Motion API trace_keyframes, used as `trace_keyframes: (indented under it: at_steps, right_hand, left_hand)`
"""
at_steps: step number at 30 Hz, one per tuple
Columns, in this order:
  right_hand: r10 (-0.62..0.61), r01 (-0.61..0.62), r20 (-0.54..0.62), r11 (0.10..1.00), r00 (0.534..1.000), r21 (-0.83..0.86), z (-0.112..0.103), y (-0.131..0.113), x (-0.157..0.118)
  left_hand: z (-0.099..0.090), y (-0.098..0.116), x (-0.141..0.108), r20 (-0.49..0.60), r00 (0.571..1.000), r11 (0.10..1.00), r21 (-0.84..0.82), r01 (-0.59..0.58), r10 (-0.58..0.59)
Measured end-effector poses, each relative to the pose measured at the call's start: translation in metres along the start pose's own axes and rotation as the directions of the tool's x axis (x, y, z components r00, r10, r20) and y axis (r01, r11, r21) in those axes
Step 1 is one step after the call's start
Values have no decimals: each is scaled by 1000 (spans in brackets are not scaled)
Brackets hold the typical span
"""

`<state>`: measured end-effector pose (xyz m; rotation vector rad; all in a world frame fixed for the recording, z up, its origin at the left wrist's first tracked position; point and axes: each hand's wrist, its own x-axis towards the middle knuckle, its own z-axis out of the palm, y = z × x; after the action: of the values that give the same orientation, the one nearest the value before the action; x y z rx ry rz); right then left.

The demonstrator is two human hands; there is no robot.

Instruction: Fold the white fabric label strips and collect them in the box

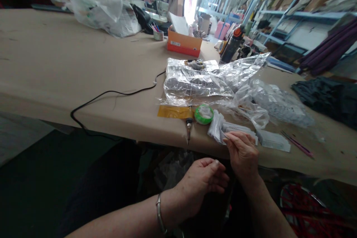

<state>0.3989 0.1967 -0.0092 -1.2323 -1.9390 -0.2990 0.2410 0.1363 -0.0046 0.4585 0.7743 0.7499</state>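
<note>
My right hand (243, 153) is at the table's front edge, thumb and forefinger closed in a pinch on a thin pale sliver, too small to name. Right by those fingertips lies a bundle of white paper slips (216, 127), with stacked printed labels (237, 128) behind the hand. My left hand (201, 179) hovers below the edge, over my lap, with its fingers curled in and the thumb near the forefinger; whatever it may hold is hidden. A soldering iron (189, 129) points its tip toward me, beside a green round tin (203, 113) with whitish filling.
A black cord (111, 91) loops across the brown tabletop (55, 55). Clear plastic bags (195, 81) lie behind the iron. Farther back are an orange box (184, 43) and a dark bottle (232, 46). Tweezers (299, 145) rest at right, past another label stack (273, 140).
</note>
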Motion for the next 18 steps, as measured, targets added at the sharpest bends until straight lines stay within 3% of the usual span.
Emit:
trace_keyframes:
  at_steps: [4,8,12,15,18]
  right_hand:
    - [23,-24,-67,999,997,-24,-6,0,5]
    - [-46,38,-107,996,993,-77,-30,-9,2]
    - [-152,153,22,986,988,-72,-55,-39,-25]
    - [-174,172,114,985,978,25,-62,-62,-49]
    - [-169,147,169,980,971,135,-61,-60,-58]
  left_hand:
    - [2,2,-1,2,1000,1000,-6,-12,12]
    - [8,4,-2,43,999,995,-104,-5,9]
    - [17,6,-3,83,996,963,-269,-8,32]
    - [21,6,-3,-34,999,959,-282,4,-14]
    - [21,4,-3,-115,993,974,-225,11,-38]
